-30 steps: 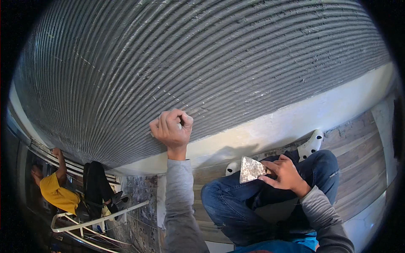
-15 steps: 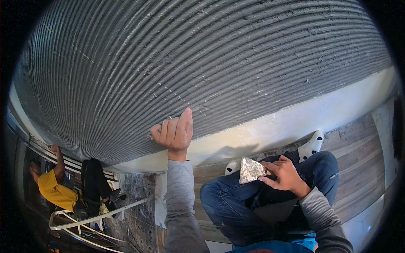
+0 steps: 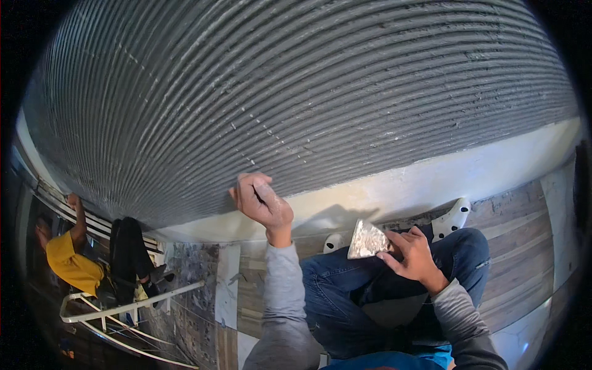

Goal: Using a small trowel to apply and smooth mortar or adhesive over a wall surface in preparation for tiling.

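My right hand grips a putty knife above my lap. Its wide, flared blade points left and is crusted with pale dried material; its handle is hidden in the hand. My left hand is closed, fingers curled toward the thumb, in front of the wall's lower part. Whatever those fingers may hold is hidden. Grey ridged mortar in long combed rows covers the wall above a smooth cream strip. A broken line of small white flecks runs over the ridges near my left hand.
My bent legs in jeans and white dotted shoes are close to the wall on a wood-look floor. At the left, a person in a yellow top is beside a pale metal frame.
My left hand has turned at the wrist and drawn down slightly from the mortar, its index finger now curled in. The putty knife stays in my right hand, its blade tilted a little differently.
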